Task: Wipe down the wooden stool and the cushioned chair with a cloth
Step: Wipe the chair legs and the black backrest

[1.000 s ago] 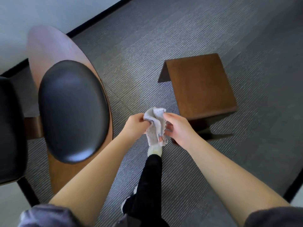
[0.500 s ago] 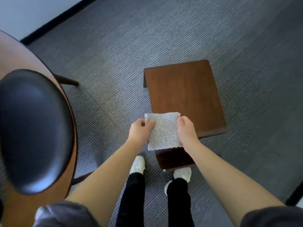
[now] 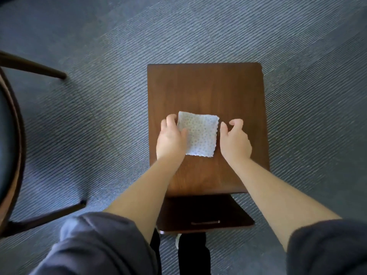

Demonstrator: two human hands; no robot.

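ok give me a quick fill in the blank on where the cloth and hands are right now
1. The white dotted square cloth lies spread flat on top of the brown wooden ____.
2. The hand with its thumb on the cloth is the person's ____ one.
3. The right hand, fingers curled beside the cloth, holds ____.
4. The black cushioned chair shows at the picture's ____ edge.

Missing words: stool; left; nothing; left
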